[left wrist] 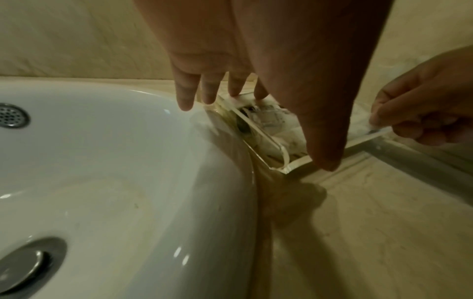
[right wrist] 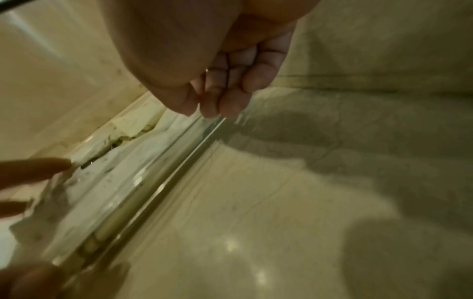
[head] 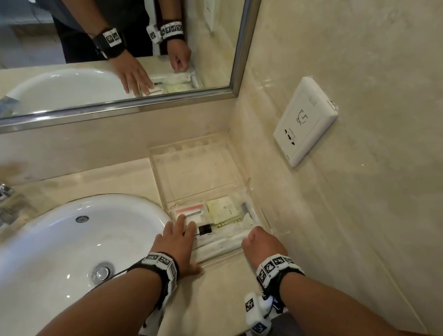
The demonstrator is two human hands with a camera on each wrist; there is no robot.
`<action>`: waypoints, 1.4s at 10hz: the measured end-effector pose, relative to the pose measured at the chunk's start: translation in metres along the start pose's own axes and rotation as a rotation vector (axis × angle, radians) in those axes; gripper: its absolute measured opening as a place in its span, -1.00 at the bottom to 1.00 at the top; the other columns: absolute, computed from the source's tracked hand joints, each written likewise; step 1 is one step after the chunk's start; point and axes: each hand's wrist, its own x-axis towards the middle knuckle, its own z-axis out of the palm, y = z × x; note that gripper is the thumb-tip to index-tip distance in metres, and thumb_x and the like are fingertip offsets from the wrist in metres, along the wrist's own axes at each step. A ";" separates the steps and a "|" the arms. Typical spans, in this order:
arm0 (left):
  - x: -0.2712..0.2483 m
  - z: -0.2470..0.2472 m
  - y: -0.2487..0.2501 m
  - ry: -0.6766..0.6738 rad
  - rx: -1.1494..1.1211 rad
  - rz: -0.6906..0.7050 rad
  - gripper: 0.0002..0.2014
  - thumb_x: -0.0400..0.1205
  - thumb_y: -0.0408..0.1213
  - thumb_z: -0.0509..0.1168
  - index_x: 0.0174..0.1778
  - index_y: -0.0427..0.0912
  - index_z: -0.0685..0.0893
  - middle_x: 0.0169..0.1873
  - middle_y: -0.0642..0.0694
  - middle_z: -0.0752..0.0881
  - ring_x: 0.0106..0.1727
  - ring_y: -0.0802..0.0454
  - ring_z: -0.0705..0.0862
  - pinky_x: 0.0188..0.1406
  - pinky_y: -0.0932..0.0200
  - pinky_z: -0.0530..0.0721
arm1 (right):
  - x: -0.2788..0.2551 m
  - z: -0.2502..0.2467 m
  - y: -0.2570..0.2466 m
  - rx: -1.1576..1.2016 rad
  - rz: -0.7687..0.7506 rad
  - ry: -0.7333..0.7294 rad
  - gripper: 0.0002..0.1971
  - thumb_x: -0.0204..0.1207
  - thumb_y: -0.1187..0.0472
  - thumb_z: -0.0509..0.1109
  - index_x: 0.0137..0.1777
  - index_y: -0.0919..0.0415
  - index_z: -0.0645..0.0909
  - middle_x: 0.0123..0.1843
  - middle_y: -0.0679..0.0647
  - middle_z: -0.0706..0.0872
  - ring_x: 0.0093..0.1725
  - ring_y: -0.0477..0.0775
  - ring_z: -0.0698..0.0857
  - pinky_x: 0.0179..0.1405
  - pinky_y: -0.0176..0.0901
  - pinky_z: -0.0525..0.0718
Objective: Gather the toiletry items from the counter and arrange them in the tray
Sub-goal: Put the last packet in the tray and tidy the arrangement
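Clear glossy plastic tray (head: 160,181), glazed white ceramic sink (head: 44,261), polished beige stone counter (head: 217,295).

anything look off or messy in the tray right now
Nothing is spilled or broken. The packets lie overlapping, all crowded into the near end of the clear tray; its far part is bare.

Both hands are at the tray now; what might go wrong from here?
1. The clear tray sits against the sink rim; a push from the left hand, spread on its near-left corner, could tip packets into the basin.
2. The right hand pinches a wrapper at the front wall; pulling may drag other packets out.
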 end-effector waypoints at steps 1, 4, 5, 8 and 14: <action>0.001 0.001 0.002 0.000 -0.051 0.011 0.16 0.33 0.29 0.51 0.68 -0.04 -0.04 0.71 -0.18 -0.19 0.69 -0.34 0.00 0.54 -0.19 0.43 | 0.006 0.008 0.003 0.077 0.041 0.006 -0.76 0.51 0.01 0.21 0.08 0.08 0.54 -0.02 0.08 0.76 -0.04 0.18 0.74 0.02 -0.02 0.71; 0.002 0.003 0.001 0.022 -0.103 0.024 0.20 0.30 0.24 0.56 0.69 -0.04 -0.03 0.71 -0.16 -0.22 0.69 -0.34 0.00 0.56 -0.18 0.41 | 0.046 0.053 0.008 0.641 0.324 -0.077 -0.68 0.38 0.06 0.39 0.14 0.09 0.64 -0.01 0.12 0.80 0.00 0.18 0.82 0.08 0.05 0.82; 0.001 0.003 0.000 0.045 -0.116 0.038 0.19 0.31 0.24 0.56 0.70 -0.02 -0.04 0.71 -0.12 -0.23 0.69 -0.32 0.01 0.58 -0.15 0.38 | 0.069 0.076 0.025 0.679 0.304 -0.026 -0.72 0.32 0.04 0.40 0.05 -0.06 0.59 -0.01 0.11 0.80 -0.03 0.18 0.84 0.03 0.13 0.84; 0.001 0.003 -0.004 0.064 -0.142 0.044 0.14 0.31 0.22 0.53 0.69 0.16 -0.04 0.70 -0.01 -0.25 0.70 -0.27 -0.03 0.51 -0.17 0.47 | 0.047 0.048 0.007 0.788 0.270 -0.037 -0.76 0.30 0.08 0.37 -0.01 -0.02 0.58 -0.04 0.15 0.81 -0.05 0.19 0.85 0.01 0.18 0.85; 0.003 -0.012 -0.015 0.127 -0.168 0.036 0.06 0.39 0.17 0.48 0.69 0.12 -0.02 0.71 -0.03 -0.23 0.71 -0.23 -0.04 0.55 -0.14 0.41 | 0.065 0.023 -0.013 0.798 0.234 -0.086 -0.84 0.56 0.28 0.40 0.12 0.20 0.61 0.00 0.24 0.80 -0.12 0.19 0.85 -0.14 0.02 0.87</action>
